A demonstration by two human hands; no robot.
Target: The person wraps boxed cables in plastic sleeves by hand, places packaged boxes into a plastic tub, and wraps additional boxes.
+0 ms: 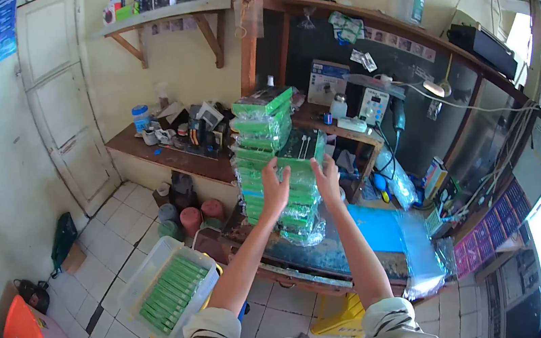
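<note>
My left hand (275,190) and my right hand (327,179) are at the two near corners of a green-and-black cable box (298,145), thumbs against its front edge. Both hands hold this box, which lies on top of the front stack. Its dark top shows a picture of a white cable. Below it, more plastic-wrapped green boxes (298,214) are piled on the worn desk. Right behind stands a taller stack of similar green boxes (262,112), wrapped in clear film. My fingertips are partly hidden by the box sides.
A clear plastic bin (212,267) with rows of green boxes stands at lower left. A blue mat (375,227) and clear plastic sleeves (423,251) lie right of the stacks. Behind are a cluttered wooden counter (134,144) and a soldering station (373,106). A yellow stool (340,317) sits below.
</note>
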